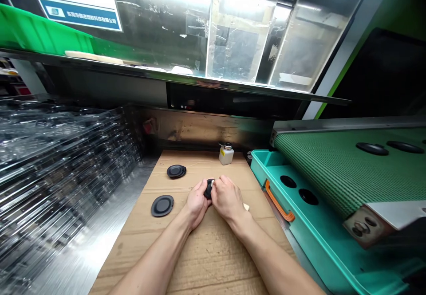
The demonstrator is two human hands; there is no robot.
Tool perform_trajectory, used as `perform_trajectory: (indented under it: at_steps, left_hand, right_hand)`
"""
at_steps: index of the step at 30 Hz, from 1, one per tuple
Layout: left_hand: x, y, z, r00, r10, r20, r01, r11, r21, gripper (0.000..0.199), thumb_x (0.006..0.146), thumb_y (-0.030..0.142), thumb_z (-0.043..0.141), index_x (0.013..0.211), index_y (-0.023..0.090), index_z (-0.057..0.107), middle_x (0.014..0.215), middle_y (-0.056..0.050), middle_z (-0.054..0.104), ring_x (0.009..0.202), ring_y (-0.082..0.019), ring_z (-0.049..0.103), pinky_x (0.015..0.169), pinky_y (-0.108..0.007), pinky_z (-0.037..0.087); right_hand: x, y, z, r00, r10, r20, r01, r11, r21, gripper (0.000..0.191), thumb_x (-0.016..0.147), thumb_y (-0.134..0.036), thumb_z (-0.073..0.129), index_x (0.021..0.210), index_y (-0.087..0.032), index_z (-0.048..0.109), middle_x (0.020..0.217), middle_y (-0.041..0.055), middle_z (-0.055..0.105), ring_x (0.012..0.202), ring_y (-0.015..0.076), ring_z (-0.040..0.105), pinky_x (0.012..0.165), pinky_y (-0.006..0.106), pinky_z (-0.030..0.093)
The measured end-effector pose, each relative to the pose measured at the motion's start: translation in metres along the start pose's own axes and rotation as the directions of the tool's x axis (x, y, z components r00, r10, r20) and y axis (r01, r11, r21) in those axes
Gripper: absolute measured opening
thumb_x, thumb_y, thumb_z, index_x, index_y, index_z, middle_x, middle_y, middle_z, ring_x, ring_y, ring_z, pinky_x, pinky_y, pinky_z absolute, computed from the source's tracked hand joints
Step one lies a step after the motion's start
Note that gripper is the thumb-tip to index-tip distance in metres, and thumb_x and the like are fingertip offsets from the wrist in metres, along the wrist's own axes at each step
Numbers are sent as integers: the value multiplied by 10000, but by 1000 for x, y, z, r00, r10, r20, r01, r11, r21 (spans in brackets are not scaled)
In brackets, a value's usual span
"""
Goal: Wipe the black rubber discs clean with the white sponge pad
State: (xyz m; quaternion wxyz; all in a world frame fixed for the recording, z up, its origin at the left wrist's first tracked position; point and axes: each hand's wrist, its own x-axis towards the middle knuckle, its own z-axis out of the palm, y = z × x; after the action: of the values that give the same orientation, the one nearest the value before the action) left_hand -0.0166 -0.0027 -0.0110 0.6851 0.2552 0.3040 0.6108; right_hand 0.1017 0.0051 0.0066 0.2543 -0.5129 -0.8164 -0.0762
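The left hand (197,204) is curled around the side of a small black disc (208,189). The right hand (227,197) is closed like a loose fist, with a bit of something white at its fingertips, pressed on the disc. So the disc is right between the two hands, over the brown cardboard (206,259). To the left of the left hand lies a flat black lid (162,206). A bit farther away, also on the left, are some more black lids (176,171), one on top of another. Past the right hand stands a little white bottle (226,154). Just beside the right wrist, a small pale piece (246,206) peeks out. To the right of the right hand is a blue-green bin (319,237) with two black discs (298,189) in it.
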Motion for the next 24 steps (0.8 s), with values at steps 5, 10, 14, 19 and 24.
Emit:
perform_trajectory:
  at_steps: [5, 10, 14, 19, 24]
  left_hand:
    - [2, -2, -2, 998, 51, -32, -52, 998, -28, 173, 900, 238, 526, 973, 138, 648, 981, -100, 699, 903, -193, 657, 835, -336, 517]
    - [3, -3, -1, 992, 120, -37, -122, 991, -55, 149, 840, 223, 618, 941, 126, 671, 1001, -93, 699, 990, -193, 635, 931, -300, 462]
    - [2, -3, -2, 997, 55, -48, -56, 998, -35, 170, 877, 257, 564, 982, 151, 645, 1012, -93, 695, 969, -205, 645, 861, -343, 507]
    - [3, -6, -1, 992, 118, -50, -119, 993, -6, 202, 842, 269, 608, 986, 135, 657, 1045, -113, 690, 1020, -216, 626, 897, -324, 483]
    - [3, -4, -1, 994, 82, -71, -82, 997, -8, 188, 886, 255, 541, 1006, 149, 640, 1049, -103, 686, 977, -207, 640, 826, -333, 517]
  right_hand:
    - [-1, -7, 2, 998, -54, 19, 52, 995, 84, 143, 923, -212, 448, 860, -208, 575, 920, 44, 598, 856, 174, 543, 726, 262, 407]
    - [-1, -9, 2, 990, -144, 4, 141, 978, 156, 165, 942, -193, 410, 929, -206, 574, 988, 42, 602, 931, 165, 535, 825, 253, 409]
    - [0, -4, 3, 999, -34, 33, 32, 998, 58, 173, 934, -214, 416, 872, -197, 577, 916, 56, 602, 879, 189, 538, 767, 276, 415]
    - [-1, -3, 1, 984, -174, 49, 164, 972, 167, 176, 935, -191, 411, 937, -206, 586, 996, 43, 615, 915, 159, 549, 806, 244, 409]
    - [4, -3, 1, 1000, -16, 18, 15, 999, 33, 208, 943, -217, 395, 884, -195, 592, 911, 59, 613, 878, 194, 546, 761, 281, 406]
